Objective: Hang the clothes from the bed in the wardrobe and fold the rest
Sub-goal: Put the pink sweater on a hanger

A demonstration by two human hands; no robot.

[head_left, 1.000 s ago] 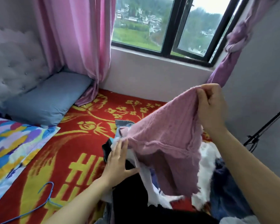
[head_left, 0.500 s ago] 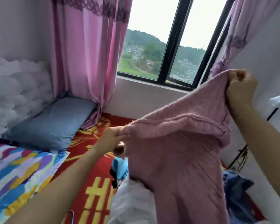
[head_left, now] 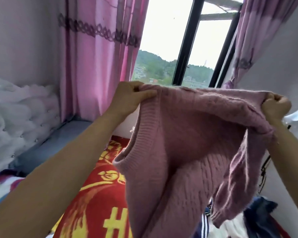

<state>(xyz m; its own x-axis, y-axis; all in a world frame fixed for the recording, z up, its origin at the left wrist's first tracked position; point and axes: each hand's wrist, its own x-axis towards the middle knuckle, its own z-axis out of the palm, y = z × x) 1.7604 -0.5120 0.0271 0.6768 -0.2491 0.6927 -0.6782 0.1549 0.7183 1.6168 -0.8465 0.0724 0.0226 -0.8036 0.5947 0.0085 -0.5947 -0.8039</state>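
Sweater point(head_left: 187, 134), pink knit, hangs above the bed point(head_left: 96, 194), stretched between my hands. My left hand point(head_left: 131, 97) pinches one end of its upper edge and my right hand point(head_left: 273, 107) is fisted round the other. I judge I'm spreading it to sort it. Next comes choosing whether to hang or fold it, and folding needs a flat patch of bed beside the clothes pile point(head_left: 258, 217).

Sweater point(head_left: 187, 152): pink knit, fuzzy, ribbed cuff, matt. Bed cover point(head_left: 96, 194): red-yellow printed cloth. Headboard point(head_left: 15, 117): white tufted padding, studded; curtain point(head_left: 96, 57): smooth pink cloth
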